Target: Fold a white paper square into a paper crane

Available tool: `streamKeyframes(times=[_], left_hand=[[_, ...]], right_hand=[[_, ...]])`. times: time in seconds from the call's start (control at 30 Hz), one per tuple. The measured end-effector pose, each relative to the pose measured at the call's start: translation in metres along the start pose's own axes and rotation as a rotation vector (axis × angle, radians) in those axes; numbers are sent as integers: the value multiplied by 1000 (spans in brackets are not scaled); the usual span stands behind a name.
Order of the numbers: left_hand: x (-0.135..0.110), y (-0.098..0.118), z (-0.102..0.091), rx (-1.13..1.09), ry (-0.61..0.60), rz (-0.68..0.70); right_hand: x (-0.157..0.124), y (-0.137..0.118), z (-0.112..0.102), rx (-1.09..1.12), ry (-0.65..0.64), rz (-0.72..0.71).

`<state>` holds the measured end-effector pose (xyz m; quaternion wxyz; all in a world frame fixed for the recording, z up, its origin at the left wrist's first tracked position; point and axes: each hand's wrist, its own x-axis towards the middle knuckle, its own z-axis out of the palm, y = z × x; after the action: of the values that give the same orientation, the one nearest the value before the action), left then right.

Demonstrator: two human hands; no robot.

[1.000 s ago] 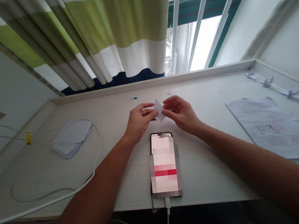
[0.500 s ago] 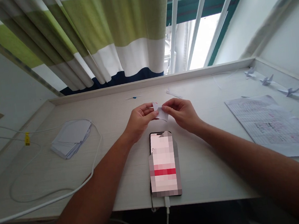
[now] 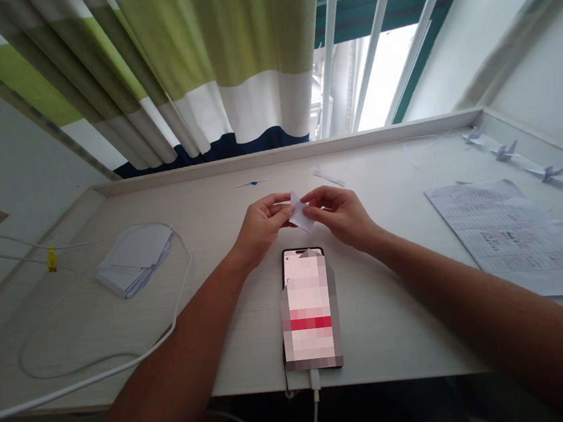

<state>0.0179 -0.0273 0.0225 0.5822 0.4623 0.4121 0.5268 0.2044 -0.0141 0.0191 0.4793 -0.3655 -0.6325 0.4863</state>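
Observation:
Between my hands, raised over the desk, is a small folded piece of white paper (image 3: 301, 215). My left hand (image 3: 262, 228) pinches its left side between thumb and fingers. On the other side my right hand (image 3: 343, 214) grips it with thumb and index finger near the upper right edge. The paper looks like a narrow diamond, with a point at the top and another at the bottom. Fingers hide parts of both sides. Just below the hands a phone (image 3: 309, 302) lies face up, its screen blurred out, a white cable plugged into its lower end.
A stack of white paper (image 3: 135, 258) lies at left beside a looping white cable (image 3: 187, 274). Written sheets (image 3: 510, 234) rest at right, with several folded paper cranes (image 3: 505, 151) behind. A paper strip (image 3: 329, 177) and a small blue-and-white item (image 3: 254, 183) lie farther back.
The paper has turned from a wider, squarish outline to a narrow diamond. My right fingers have shifted their hold on it, while my left hand stays nearly in place.

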Motion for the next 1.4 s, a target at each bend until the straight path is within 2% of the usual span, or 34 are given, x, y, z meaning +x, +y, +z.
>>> streamKeyframes(times=[0.37, 0.53, 0.73, 1.0, 1.13, 1.23, 1.33, 1.4], left_hand=[[-3, 9, 3, -59, -6, -165], [-3, 7, 1, -63, 7, -98], [-3, 3, 1, 49, -3, 4], [-6, 4, 7, 172, 4, 110], [-3, 1, 7, 151, -9, 107], [-2, 1, 5, 121, -9, 85], [-2, 4, 4, 102, 16, 68], [-3, 6, 3, 93, 6, 58]], right_hand=[[-2, -3, 2, -29, -25, -23], [-2, -2, 1, -27, -24, 3], [0, 5, 3, 59, 60, -9], [0, -2, 6, 65, 57, -19], [1, 2, 4, 57, 68, -52], [0, 1, 1, 13, 25, -96], [-2, -3, 0, -56, -26, -91], [-3, -5, 0, -78, -13, -77]])
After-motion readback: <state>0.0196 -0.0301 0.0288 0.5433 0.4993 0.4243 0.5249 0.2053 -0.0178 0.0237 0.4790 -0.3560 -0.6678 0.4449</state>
